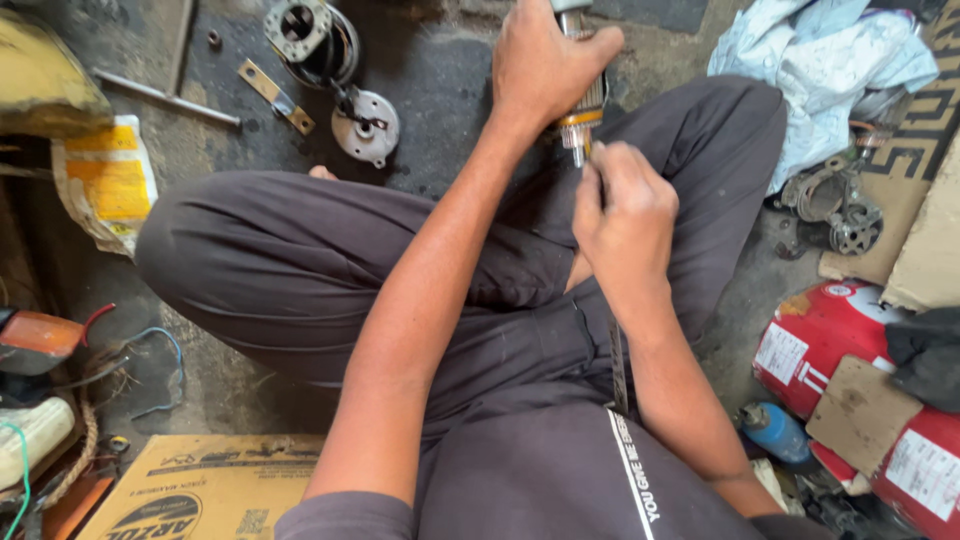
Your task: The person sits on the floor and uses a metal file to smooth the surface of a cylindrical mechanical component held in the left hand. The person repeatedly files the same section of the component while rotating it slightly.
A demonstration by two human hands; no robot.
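I sit cross-legged on a dark floor in grey trousers. My left hand [545, 62] grips a motor armature [583, 112] with a metal shaft and a copper-coloured commutator, held upright over my lap. Just below it, my right hand [622, 215] pinches a thin tool or strip against the armature's lower end near the commutator. The tool itself is mostly hidden by my fingers.
A round motor housing [310, 35], a metal end cover [366, 127] and a small bracket [272, 93] lie on the floor ahead. Light cloth [825, 65] and metal parts [835, 205] are at right, red cylinders [830, 340] near my right knee. A cardboard box [205, 485] sits lower left.
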